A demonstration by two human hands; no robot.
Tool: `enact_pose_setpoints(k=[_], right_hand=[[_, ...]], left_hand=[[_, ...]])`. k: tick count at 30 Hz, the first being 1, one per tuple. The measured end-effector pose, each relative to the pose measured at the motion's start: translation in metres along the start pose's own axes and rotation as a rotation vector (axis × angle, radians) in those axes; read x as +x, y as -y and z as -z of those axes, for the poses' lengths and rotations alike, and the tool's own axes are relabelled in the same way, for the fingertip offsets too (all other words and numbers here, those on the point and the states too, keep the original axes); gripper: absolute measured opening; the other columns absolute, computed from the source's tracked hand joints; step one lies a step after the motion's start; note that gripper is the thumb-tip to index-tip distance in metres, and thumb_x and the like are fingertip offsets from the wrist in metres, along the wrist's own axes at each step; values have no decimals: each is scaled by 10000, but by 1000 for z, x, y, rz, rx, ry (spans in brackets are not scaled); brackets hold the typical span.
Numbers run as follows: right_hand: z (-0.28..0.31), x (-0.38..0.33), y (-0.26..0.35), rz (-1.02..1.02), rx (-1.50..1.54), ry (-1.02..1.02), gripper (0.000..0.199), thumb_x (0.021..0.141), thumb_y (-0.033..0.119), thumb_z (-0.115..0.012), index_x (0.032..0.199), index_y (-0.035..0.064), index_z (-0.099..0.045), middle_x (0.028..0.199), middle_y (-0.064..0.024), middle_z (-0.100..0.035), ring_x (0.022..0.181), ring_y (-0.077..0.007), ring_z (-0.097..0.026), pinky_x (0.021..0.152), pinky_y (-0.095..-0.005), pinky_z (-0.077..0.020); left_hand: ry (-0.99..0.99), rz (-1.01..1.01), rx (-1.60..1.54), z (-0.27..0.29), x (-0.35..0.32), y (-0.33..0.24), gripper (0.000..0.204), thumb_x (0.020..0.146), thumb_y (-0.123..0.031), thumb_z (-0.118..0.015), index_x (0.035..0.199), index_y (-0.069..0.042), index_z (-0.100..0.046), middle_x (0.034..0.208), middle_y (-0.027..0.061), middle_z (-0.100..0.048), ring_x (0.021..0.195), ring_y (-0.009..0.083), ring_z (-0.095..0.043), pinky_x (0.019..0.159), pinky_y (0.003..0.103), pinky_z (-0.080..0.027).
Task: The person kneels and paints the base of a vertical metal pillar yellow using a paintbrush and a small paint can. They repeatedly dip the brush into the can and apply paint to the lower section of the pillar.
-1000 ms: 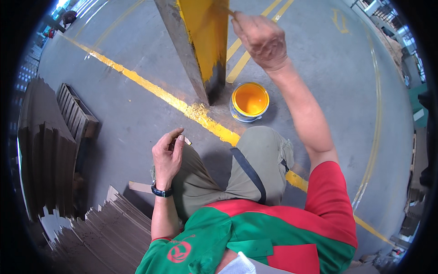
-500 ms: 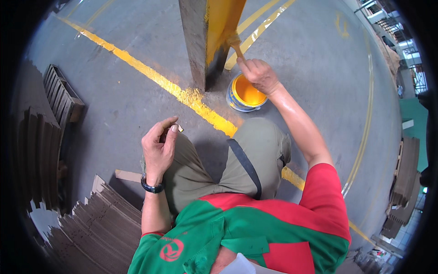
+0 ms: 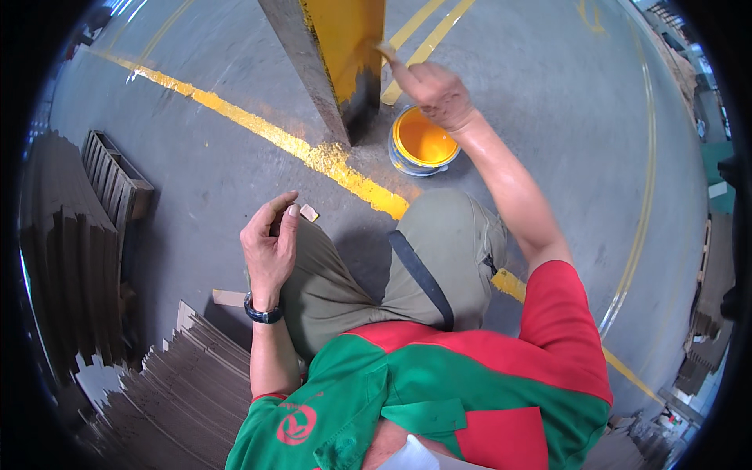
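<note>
My right hand (image 3: 440, 92) is closed around the handle of a paintbrush (image 3: 385, 52). It is held up against the yellow face of a post (image 3: 342, 47); the bristles are hard to make out. The post's lower part is dark and bare. Below my right hand, a bucket (image 3: 397, 151) of yellow paint stands on the floor beside the post's foot. My left hand (image 3: 269, 244) hovers by my left knee with loosely bent fingers, thumb and forefinger apart, seemingly holding nothing. A small pale scrap (image 3: 310, 212) shows just beyond its fingertips, apparently on the floor.
A worn yellow floor line (image 3: 258, 125) runs diagonally past the post. Stacks of brown sheets (image 3: 70, 251) and a wooden pallet (image 3: 117, 176) stand at the left, with more sheets (image 3: 172, 392) close by my left arm. A flat strip (image 3: 229, 298) lies near my left wrist.
My right hand has moved up and slightly left with the paintbrush along the post. The view has shifted a little. My left hand keeps nearly the same pose, and more of the pale scrap shows.
</note>
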State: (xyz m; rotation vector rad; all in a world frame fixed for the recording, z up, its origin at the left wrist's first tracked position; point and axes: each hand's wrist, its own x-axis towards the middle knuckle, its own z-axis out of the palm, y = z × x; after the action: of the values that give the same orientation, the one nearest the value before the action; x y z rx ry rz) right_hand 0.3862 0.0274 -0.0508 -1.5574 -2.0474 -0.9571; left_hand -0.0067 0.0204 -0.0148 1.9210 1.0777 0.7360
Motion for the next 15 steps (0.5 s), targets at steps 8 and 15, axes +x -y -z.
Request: enact_pose_setpoints(k=[8,15], right_hand=[[0,-24,8,78,63,-10,341,827,83,-635,1160,39,-699,734,-37,-596,674,-194,-653,597,-318,-545],[-62,-69,12,10,258,200,529,839,77,-632,1366,126,-635,830,-48,-636,804,-239,-675,705,-370,-587]], left_hand=[[-57,-57,24,-6,0,6,214,1014,-125,-706,1187,-12,-761,886,55,-731,751,83,-618,703,253,-511],[-74,-31,21,-7,1,5,219,1018,-138,-705,1188,-11,-763,940,75,-761,807,103,-663,753,264,-538]])
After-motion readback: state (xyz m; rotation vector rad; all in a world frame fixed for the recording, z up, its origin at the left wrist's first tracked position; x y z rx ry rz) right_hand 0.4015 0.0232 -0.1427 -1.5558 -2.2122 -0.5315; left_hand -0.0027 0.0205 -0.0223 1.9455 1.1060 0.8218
